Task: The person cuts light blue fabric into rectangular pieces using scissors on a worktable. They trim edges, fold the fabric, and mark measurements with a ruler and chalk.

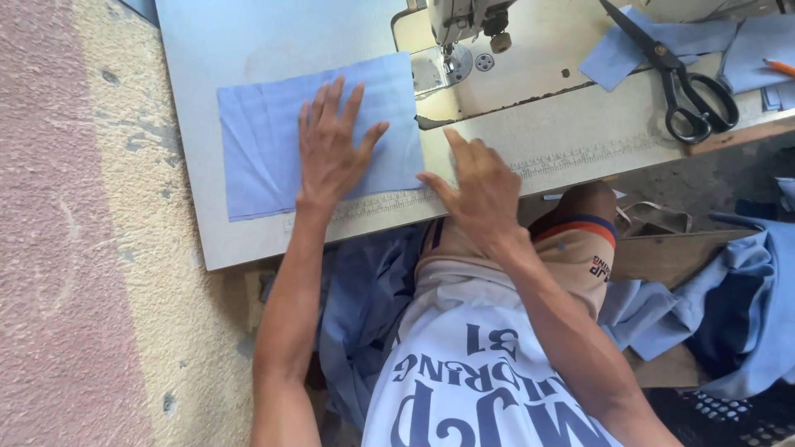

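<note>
- The left hand (331,149) lies flat with its 5 fingers spread, palm down on the light blue cloth piece (265,141); it presses rather than pinches, so there is no closed grip here.
- The right hand (480,190) rests at the cloth's lower right corner, fingers loosely extended, thumb tip touching the cloth edge; it holds nothing.
- The cloth piece sits flat on the left part of the grey worktop (248,33), its right edge just beside the presser foot of the sewing machine (460,25).
- Judging by its fine creases and the way it lies, the cloth looks thin, light and soft; it would likely slide easily on the smooth worktop and fold under any push.
- A sensible hold seems to be a flat palm for steadying, or a pinch at a corner or edge for lifting.
- A printed ruler strip (580,156) runs along the worktop's near edge.
- Black scissors (679,83) lie well apart to the right, partly over other blue cloth pieces (621,50).
- More blue fabric (745,306) is heaped below the worktop, at the right.
</note>
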